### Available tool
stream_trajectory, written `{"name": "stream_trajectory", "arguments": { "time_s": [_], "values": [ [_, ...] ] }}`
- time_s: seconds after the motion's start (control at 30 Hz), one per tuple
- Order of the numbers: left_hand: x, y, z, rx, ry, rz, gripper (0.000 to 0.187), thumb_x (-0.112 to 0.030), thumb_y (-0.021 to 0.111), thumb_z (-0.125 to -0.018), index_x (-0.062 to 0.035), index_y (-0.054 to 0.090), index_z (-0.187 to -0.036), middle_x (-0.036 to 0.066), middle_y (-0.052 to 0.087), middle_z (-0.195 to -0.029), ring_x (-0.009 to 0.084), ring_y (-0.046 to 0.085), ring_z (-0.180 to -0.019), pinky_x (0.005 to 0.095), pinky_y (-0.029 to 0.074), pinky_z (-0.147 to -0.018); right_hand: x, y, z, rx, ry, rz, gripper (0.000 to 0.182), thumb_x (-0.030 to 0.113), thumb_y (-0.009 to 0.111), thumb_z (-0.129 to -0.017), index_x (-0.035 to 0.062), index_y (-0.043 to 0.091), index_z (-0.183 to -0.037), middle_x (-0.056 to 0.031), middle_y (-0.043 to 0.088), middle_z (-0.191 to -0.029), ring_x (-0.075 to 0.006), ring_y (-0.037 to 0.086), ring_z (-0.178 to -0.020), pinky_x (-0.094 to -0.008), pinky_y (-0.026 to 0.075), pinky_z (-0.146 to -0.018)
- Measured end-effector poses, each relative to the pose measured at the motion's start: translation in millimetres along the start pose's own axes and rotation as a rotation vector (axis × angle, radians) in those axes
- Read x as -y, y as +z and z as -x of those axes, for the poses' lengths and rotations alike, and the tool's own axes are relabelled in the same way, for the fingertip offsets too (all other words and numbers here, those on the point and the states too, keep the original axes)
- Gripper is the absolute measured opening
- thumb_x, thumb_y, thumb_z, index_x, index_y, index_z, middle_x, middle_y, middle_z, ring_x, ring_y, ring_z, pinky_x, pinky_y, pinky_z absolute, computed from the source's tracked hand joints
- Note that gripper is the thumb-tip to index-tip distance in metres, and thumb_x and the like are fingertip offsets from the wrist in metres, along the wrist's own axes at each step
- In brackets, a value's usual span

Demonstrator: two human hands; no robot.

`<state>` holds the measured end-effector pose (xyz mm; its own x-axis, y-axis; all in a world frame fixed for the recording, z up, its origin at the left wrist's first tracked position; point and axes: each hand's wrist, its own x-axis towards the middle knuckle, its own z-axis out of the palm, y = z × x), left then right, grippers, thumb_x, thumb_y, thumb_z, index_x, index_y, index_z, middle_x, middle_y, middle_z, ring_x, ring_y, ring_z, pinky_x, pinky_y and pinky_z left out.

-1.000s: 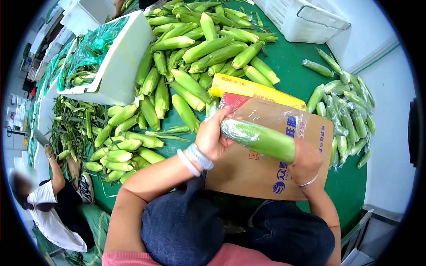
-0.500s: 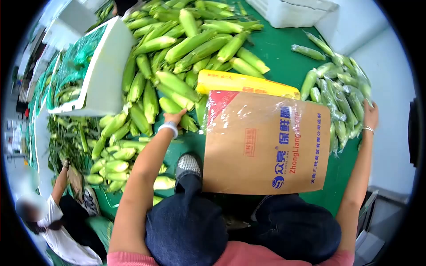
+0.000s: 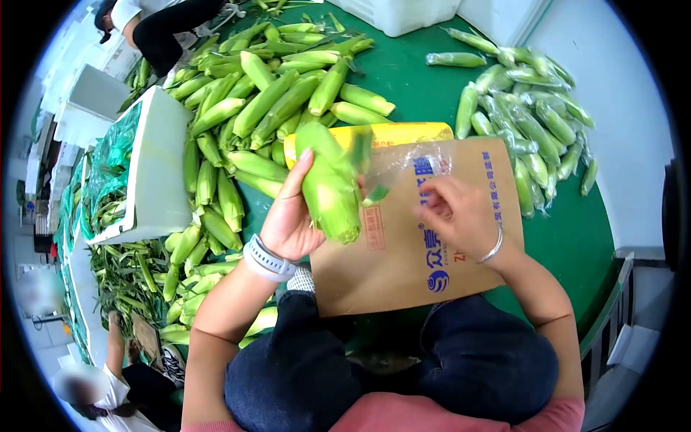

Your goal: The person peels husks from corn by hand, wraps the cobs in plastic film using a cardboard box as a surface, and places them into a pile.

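An ear of corn in its green husk (image 3: 327,183) is in my left hand (image 3: 288,219), raised over the left side of a brown cardboard sheet (image 3: 403,281). My fingers wrap its left side, with the stalk end towards me. Right of it, over the cardboard, my right hand (image 3: 461,219) has its fingers curled together; whether anything is in them I cannot make out. A blurred piece of green husk leaf (image 3: 376,193) shows between the hands. Behind the cardboard lies a yellow printed roll (image 3: 414,132), with clear film (image 3: 432,155) over the cardboard's far edge.
Husked-on corn (image 3: 266,108) is heaped at the far left. Film-wrapped ears (image 3: 540,126) are piled on the right. A white foam box (image 3: 160,165) with green netting stands left. Two people work nearby, one lower left (image 3: 119,389), one at the back (image 3: 176,29).
My left hand has come from the heap to the cardboard with an ear of corn. My right hand has left the wrapped pile and moved inward over the cardboard.
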<state>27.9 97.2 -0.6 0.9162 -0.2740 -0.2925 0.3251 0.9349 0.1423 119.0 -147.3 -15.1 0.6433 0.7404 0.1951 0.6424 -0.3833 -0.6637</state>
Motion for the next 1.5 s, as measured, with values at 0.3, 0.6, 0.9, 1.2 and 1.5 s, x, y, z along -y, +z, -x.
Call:
{"name": "stream_trajectory", "arguments": {
  "time_s": [0.3, 0.6, 0.9, 1.2, 1.5],
  "values": [
    [46, 20, -8, -0.090, -0.035, -0.061, 0.051, -0.037, 0.050, -0.091, -0.0035, 0.037, -0.127, 0.017, 0.049, -0.122, 0.0272, 0.053, -0.109, 0.0417, 0.045, -0.095, 80, -25, -5, -0.096, -0.274, -0.251, 0.024, 0.012, 0.074, -0.072, 0.0038, 0.065, -0.093, -0.0077, 0.057, -0.081, -0.0159, 0.055, -0.068, -0.0272, 0.044, -0.058],
    [58, 3, 5, -0.002, -0.158, 0.141, 0.045, -0.035, 0.048, -0.092, -0.0005, 0.045, -0.121, 0.017, 0.057, -0.110, 0.0290, 0.058, -0.099, 0.0408, 0.052, -0.083, 77, 0, 0, 0.041, 0.432, -1.138, 0.013, 0.016, 0.060, -0.087, 0.0036, 0.059, -0.085, 0.0008, 0.056, -0.071, -0.0066, 0.051, -0.059, -0.0218, 0.040, -0.051],
    [62, 0, 15, 0.051, -0.208, 0.232, 0.056, -0.042, 0.049, -0.087, -0.0005, 0.042, -0.123, 0.021, 0.056, -0.110, 0.0353, 0.059, -0.095, 0.0449, 0.049, -0.085, 87, -19, 4, -0.014, 0.278, -1.203, 0.017, 0.022, 0.057, -0.090, 0.0054, 0.055, -0.085, 0.0035, 0.053, -0.070, -0.0023, 0.046, -0.058, -0.0172, 0.037, -0.050],
    [43, 9, 13, -0.267, 0.396, -0.306, 0.034, -0.028, 0.053, -0.089, -0.0026, 0.048, -0.112, 0.012, 0.057, -0.104, 0.0225, 0.060, -0.090, 0.0374, 0.050, -0.081, 49, 20, 27, -0.243, -0.614, 0.022, 0.024, 0.028, 0.068, -0.077, 0.0108, 0.066, -0.093, -0.0002, 0.058, -0.090, -0.0152, 0.057, -0.072, -0.0276, 0.047, -0.055],
    [-4, 16, -75, -0.119, 0.950, -2.743, 0.066, -0.007, 0.073, -0.057, -0.0070, 0.050, -0.118, 0.014, 0.055, -0.099, 0.0312, 0.052, -0.092, 0.0385, 0.044, -0.079, -92, 10, 18, 0.083, 0.399, 0.476, 0.031, 0.028, 0.063, -0.082, -0.0016, 0.061, -0.074, -0.0153, 0.061, -0.062, -0.0276, 0.062, -0.055, -0.0358, 0.049, -0.052]
  ]
}}
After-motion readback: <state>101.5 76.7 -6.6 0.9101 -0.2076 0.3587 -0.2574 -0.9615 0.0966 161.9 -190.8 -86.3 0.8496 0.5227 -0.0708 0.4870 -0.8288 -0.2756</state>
